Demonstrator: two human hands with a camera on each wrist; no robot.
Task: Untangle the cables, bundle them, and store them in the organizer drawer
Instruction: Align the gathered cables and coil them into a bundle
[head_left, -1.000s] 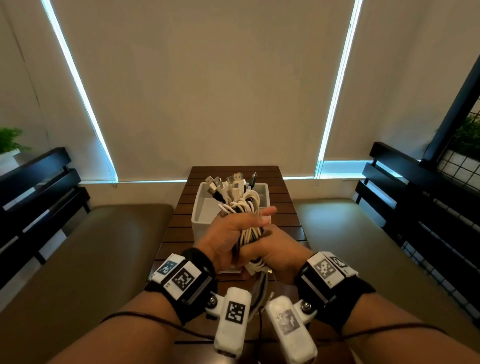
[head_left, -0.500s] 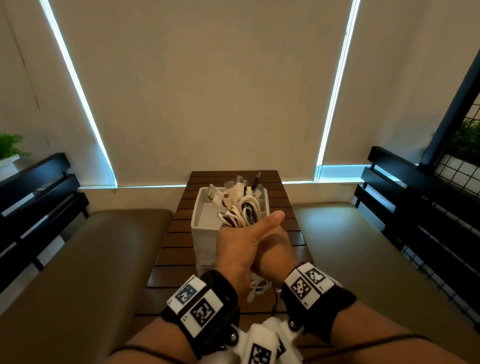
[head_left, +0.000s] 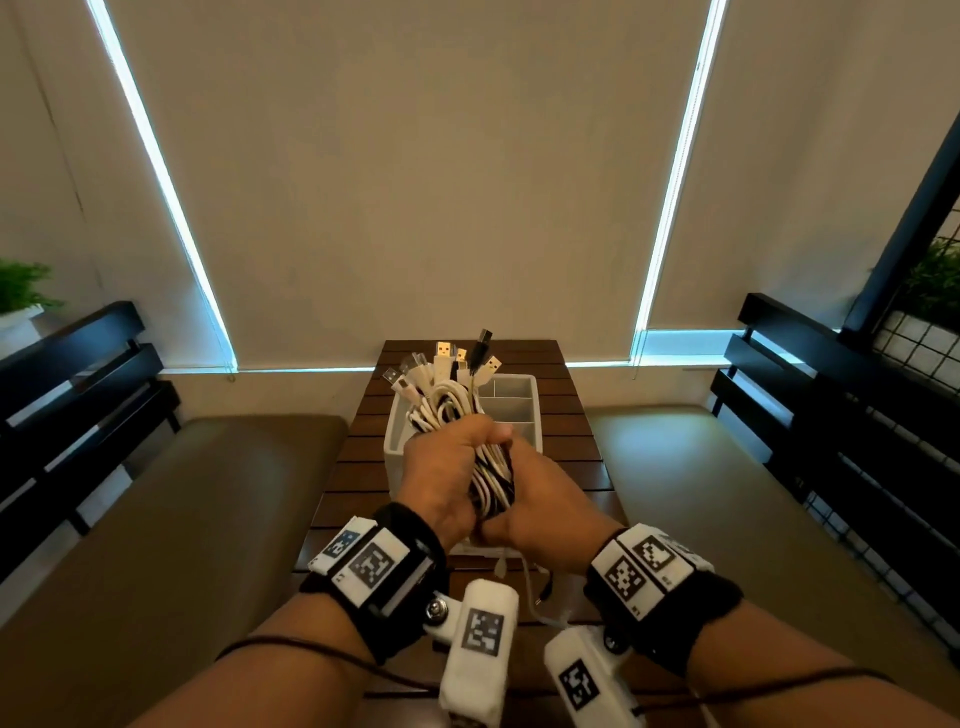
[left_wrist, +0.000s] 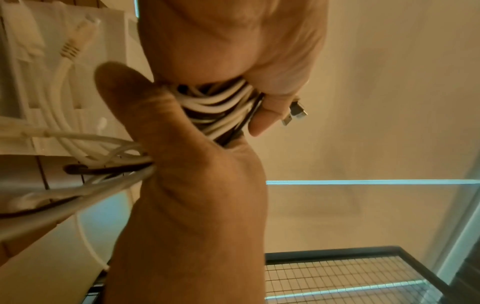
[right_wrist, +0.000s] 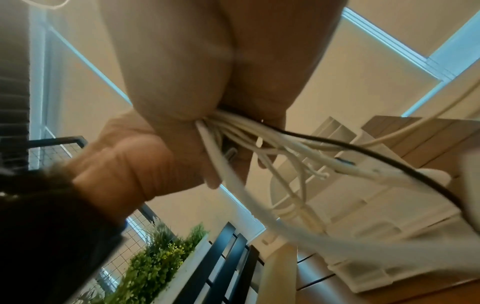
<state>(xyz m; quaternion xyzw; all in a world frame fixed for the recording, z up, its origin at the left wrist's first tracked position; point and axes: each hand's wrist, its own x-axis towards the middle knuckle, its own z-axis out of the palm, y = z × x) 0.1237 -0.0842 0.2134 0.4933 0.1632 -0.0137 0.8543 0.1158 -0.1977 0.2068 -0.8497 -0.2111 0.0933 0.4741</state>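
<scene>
A thick bundle of white and black cables (head_left: 488, 475) stands upright between both hands above the white organizer (head_left: 535, 410) on the wooden table (head_left: 582, 447). My left hand (head_left: 447, 467) grips the bundle's upper part, fingers wrapped round it. My right hand (head_left: 540, 499) clasps it from the right and below. Several USB plugs (head_left: 457, 364) fan out above my fists. In the left wrist view the cables (left_wrist: 221, 109) cross my palm. In the right wrist view loose cable tails (right_wrist: 285, 164) trail below my right hand (right_wrist: 233, 131) toward the organizer (right_wrist: 332, 131).
The organizer's small compartments (head_left: 506, 400) show at its right side. Padded benches (head_left: 171, 519) flank the narrow table on both sides. Black railings (head_left: 831, 415) run behind them, with plants at the far left and right. A thin cable tail (head_left: 535, 587) dangles near the table's front edge.
My left thumb, stretched out over the right hand half a second ago, now curls round the bundle. The hands have parted a little, baring the cable strands, and the plugs stand higher.
</scene>
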